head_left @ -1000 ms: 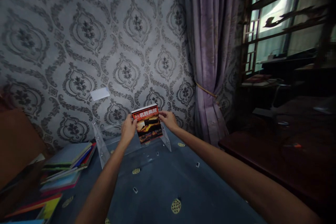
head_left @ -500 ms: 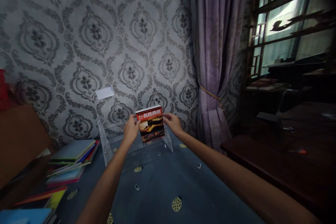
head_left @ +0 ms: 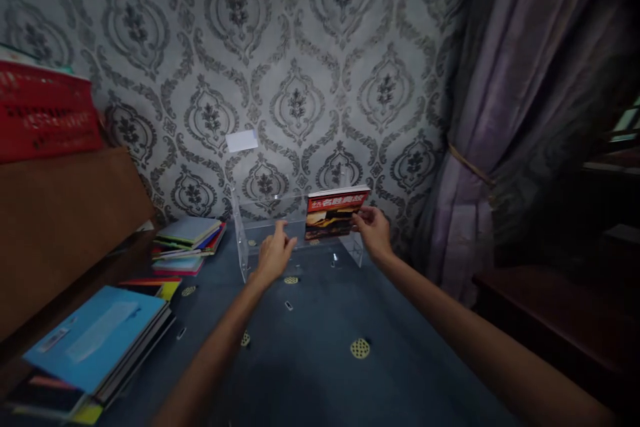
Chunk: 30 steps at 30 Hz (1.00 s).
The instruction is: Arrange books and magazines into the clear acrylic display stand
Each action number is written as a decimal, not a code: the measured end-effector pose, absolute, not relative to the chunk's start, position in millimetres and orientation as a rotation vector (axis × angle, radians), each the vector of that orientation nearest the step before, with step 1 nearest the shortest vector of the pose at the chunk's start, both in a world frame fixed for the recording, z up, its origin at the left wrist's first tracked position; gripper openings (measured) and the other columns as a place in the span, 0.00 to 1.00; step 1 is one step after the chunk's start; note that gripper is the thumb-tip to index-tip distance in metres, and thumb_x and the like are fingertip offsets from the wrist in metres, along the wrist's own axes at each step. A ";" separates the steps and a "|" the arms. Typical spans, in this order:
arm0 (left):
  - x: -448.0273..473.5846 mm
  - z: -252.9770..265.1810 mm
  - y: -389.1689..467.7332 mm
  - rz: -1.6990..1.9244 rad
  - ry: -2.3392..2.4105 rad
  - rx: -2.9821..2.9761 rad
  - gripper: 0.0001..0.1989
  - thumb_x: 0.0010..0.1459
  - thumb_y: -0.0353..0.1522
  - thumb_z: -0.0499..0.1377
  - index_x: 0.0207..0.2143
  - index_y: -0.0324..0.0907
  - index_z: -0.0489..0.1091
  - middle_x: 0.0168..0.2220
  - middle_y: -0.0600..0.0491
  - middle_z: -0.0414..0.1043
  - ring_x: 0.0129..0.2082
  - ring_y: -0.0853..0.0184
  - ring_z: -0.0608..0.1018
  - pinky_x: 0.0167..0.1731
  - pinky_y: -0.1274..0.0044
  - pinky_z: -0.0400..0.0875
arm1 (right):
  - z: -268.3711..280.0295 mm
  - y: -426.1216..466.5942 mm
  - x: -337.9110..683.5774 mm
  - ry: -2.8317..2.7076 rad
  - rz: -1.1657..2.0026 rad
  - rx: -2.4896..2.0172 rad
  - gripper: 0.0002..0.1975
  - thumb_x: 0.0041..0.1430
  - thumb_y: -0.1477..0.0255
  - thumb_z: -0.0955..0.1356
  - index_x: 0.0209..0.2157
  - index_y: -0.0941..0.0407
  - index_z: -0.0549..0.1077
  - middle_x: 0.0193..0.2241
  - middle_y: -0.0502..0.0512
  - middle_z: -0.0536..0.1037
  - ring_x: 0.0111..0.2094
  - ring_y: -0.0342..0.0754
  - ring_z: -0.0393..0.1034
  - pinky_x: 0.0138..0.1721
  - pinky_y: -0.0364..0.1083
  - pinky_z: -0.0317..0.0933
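A book with a red band, white characters and a sunset picture on its cover stands upright at the right end of a clear plastic rack. My right hand pinches its right edge, thumb on the front cover and fingers curled behind. To the left of the book, apart from it, my left hand is held in front of the rack. Its fingers are spread and nothing is in them. Whether the book's lower edge rests on the rack's floor, I cannot tell.
Left of the rack lies a small stack of books. Nearer me is another pile topped by a blue book. A brown cardboard box and a red package stand far left. Patterned wallpaper rises behind the dark tablecloth; a purple curtain hangs right.
My left hand has let go of the book and drawn away to its left. The right hand now grips the book's right edge. The view has turned left, bringing more of the book piles in.
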<state>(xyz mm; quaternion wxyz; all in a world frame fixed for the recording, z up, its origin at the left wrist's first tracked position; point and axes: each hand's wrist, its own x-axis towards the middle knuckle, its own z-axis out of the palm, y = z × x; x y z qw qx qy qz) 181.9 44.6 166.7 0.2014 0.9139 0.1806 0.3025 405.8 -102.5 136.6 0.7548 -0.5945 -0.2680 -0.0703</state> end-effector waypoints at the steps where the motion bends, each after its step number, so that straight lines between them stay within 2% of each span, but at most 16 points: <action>1: 183.8 169.4 45.0 0.837 0.497 2.559 0.18 0.64 0.33 0.54 0.56 0.41 0.59 0.33 0.55 0.76 0.35 0.64 0.79 0.36 0.75 0.67 | 137.7 -101.8 406.2 -0.582 -0.150 -1.300 0.22 0.45 0.56 0.72 0.38 0.53 0.66 0.27 0.49 0.73 0.29 0.52 0.73 0.27 0.49 0.69; 7: 221.1 199.9 42.4 0.832 0.422 2.645 0.18 0.64 0.34 0.54 0.56 0.42 0.61 0.38 0.50 0.78 0.41 0.61 0.79 0.42 0.73 0.68 | 145.1 -98.0 411.8 -0.584 -0.154 -1.358 0.20 0.46 0.60 0.71 0.40 0.53 0.67 0.25 0.47 0.72 0.27 0.50 0.72 0.25 0.47 0.68; 12: 249.8 210.4 44.9 0.833 0.413 2.672 0.09 0.64 0.33 0.54 0.45 0.41 0.68 0.41 0.45 0.77 0.45 0.57 0.78 0.44 0.71 0.69 | 154.2 -94.9 422.0 -0.618 -0.158 -1.426 0.15 0.47 0.63 0.68 0.38 0.54 0.70 0.23 0.47 0.72 0.25 0.49 0.71 0.22 0.44 0.64; 15: 260.6 210.2 50.1 0.868 0.434 2.550 0.07 0.63 0.30 0.54 0.42 0.40 0.69 0.38 0.46 0.77 0.40 0.59 0.79 0.42 0.71 0.70 | 162.4 -91.3 429.5 -0.639 -0.174 -1.452 0.12 0.48 0.64 0.68 0.35 0.54 0.71 0.23 0.48 0.72 0.25 0.49 0.70 0.21 0.45 0.64; 18: 268.6 209.2 52.6 0.861 0.454 2.448 0.05 0.63 0.29 0.54 0.41 0.39 0.68 0.33 0.49 0.77 0.31 0.64 0.78 0.36 0.73 0.71 | 169.6 -86.4 436.3 -0.658 -0.185 -1.460 0.09 0.49 0.65 0.67 0.32 0.54 0.69 0.24 0.49 0.73 0.24 0.48 0.70 0.22 0.46 0.65; 22: 275.0 207.2 52.6 0.829 0.448 2.400 0.06 0.64 0.30 0.51 0.39 0.39 0.66 0.29 0.52 0.75 0.21 0.68 0.75 0.28 0.75 0.70 | 173.4 -82.0 440.7 -0.677 -0.190 -1.454 0.12 0.50 0.65 0.67 0.38 0.53 0.68 0.25 0.48 0.72 0.24 0.48 0.71 0.23 0.47 0.66; 26: 274.9 202.6 55.4 0.842 0.444 2.395 0.04 0.64 0.30 0.52 0.39 0.40 0.66 0.26 0.54 0.73 0.22 0.66 0.76 0.30 0.74 0.71 | 170.3 -81.6 438.8 -0.686 -0.180 -1.440 0.16 0.51 0.66 0.68 0.41 0.52 0.64 0.26 0.48 0.72 0.25 0.50 0.72 0.24 0.48 0.68; 30: 270.6 196.7 57.3 0.887 0.437 2.435 0.06 0.62 0.30 0.54 0.43 0.42 0.65 0.29 0.52 0.75 0.29 0.63 0.78 0.35 0.71 0.72 | 162.8 -84.8 435.2 -0.661 -0.171 -1.437 0.16 0.50 0.67 0.67 0.41 0.52 0.61 0.26 0.48 0.73 0.27 0.51 0.73 0.23 0.48 0.68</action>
